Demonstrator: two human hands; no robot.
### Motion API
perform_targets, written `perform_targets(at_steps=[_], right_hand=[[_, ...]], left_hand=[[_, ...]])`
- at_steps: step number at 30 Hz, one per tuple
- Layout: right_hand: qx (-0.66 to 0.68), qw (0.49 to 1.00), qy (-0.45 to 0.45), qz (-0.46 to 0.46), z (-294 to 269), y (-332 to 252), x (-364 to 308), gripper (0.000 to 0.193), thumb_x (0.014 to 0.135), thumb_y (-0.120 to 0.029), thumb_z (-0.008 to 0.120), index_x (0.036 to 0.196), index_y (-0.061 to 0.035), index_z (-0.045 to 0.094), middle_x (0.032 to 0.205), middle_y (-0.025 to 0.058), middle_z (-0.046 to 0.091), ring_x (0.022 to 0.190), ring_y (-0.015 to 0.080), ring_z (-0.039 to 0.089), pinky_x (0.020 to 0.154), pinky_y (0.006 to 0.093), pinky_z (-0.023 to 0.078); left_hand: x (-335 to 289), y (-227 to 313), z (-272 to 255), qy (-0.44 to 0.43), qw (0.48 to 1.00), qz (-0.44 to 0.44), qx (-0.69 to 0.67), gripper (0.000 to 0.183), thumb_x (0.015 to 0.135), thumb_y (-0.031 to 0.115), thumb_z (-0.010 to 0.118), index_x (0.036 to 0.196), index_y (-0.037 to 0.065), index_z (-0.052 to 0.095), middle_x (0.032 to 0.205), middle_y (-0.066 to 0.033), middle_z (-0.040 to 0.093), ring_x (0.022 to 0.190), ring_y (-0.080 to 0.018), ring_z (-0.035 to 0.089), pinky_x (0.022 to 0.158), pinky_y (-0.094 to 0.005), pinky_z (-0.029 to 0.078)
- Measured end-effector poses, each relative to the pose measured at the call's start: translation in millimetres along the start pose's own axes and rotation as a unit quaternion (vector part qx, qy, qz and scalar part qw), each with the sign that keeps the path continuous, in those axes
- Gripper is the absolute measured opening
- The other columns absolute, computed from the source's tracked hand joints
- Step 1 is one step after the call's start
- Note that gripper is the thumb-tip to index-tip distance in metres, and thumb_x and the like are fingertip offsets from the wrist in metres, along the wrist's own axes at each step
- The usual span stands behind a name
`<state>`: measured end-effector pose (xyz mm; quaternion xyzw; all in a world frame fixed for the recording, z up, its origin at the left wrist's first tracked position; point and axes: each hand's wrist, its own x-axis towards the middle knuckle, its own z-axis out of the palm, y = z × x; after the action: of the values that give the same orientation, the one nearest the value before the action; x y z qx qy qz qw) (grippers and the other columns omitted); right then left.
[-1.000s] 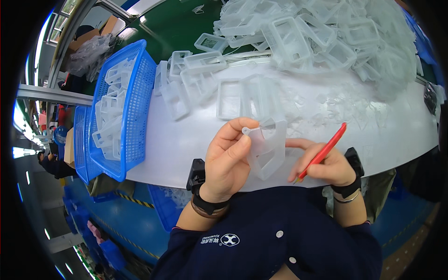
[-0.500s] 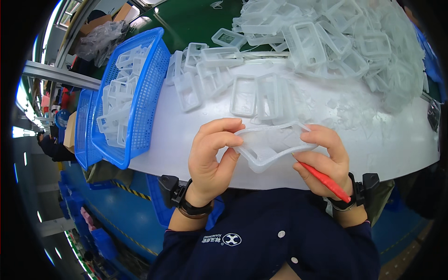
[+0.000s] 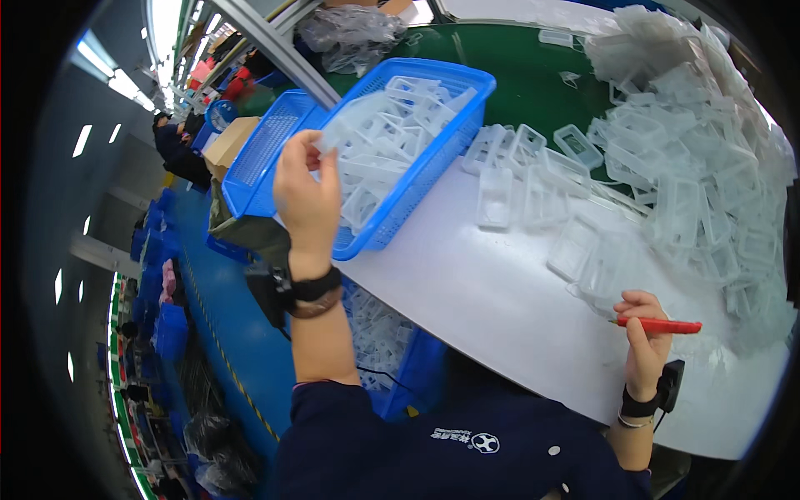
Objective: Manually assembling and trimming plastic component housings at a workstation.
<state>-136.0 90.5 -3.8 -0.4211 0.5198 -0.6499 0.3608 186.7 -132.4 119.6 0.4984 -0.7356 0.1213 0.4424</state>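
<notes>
**Left hand at a basket of plastic frames, right hand holding a red tool**

Writing: small white lettering stands beside an oval white emblem [image 3: 485,442] on the chest of the dark blue shirt [image 3: 392,450], well below the fingers of both hands.

Left hand [image 3: 307,192]: thumb and forefinger lie close together at the near-left side of a blue basket [image 3: 425,180], a plastic frame [image 3: 335,133] at their tips. Whether they pinch it or merely touch it cannot be told. The frame extends up and to the right of the fingertips; it is whitish and translucent, its outline partly lost among similar pieces [image 3: 387,142] just beyond the fingers.

Right hand [image 3: 643,358]: thumb and fingers are closed around a red tool [image 3: 679,327], whose narrow tip points left past them. Beyond these fingertips, loose frames [image 3: 573,248] lie on the white table [image 3: 492,321]; farther off rises a heap of them [image 3: 700,187].
</notes>
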Motion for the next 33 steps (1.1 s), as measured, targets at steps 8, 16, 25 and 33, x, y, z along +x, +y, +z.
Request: perform_targets(at_steps=[8,16,25,33], right_hand=[[0.028,0.999,0.019,0.012,-2,9,8,0.007,0.08,-0.005,0.056,0.083,0.0002,0.059,0.096,0.0114,0.056,0.082,0.0151,0.053,0.074,0.0265,0.042],[0.046,0.999,0.009,0.022,-2,3,-1,0.007,0.08,-0.004,0.056,0.084,0.0004,0.058,0.092,0.0119,0.058,0.081,0.0157,0.054,0.074,0.0266,0.042],[0.187,0.961,-0.053,0.199,24,-25,7,0.009,0.082,-0.008,0.057,0.084,0.0013,0.058,0.09,0.0122,0.06,0.063,0.01,0.056,0.066,0.0246,0.045],[-0.016,0.996,0.058,0.06,22,-29,-3,0.006,0.079,-0.006,0.062,0.083,-0.0025,0.06,0.076,0.0036,0.055,0.06,0.0059,0.048,0.053,0.0202,0.04]], left_hand=[[-36,37,68,-0.201,0.968,0.073,-0.134,0.024,0.075,0.0,0.054,0.099,0.003,0.057,0.093,-0.0158,0.06,0.087,-0.0335,0.056,0.076,-0.0391,0.044],[-67,39,161,-0.356,0.905,-0.19,-0.133,0.038,0.079,0.01,0.057,0.113,-0.002,0.046,0.09,-0.0148,0.06,0.081,-0.0247,0.059,0.07,-0.0331,0.045],[-109,117,88,-0.369,0.535,-0.389,-0.653,0.031,0.079,0.004,0.062,0.107,0.0,0.05,0.088,-0.0031,0.057,0.074,-0.0083,0.053,0.069,-0.0212,0.042],[-133,161,70,-0.333,0.533,-0.378,-0.68,0.021,0.079,0.0,0.061,0.098,0.0,0.053,0.091,-0.0056,0.059,0.081,-0.0105,0.054,0.074,-0.0247,0.043]])
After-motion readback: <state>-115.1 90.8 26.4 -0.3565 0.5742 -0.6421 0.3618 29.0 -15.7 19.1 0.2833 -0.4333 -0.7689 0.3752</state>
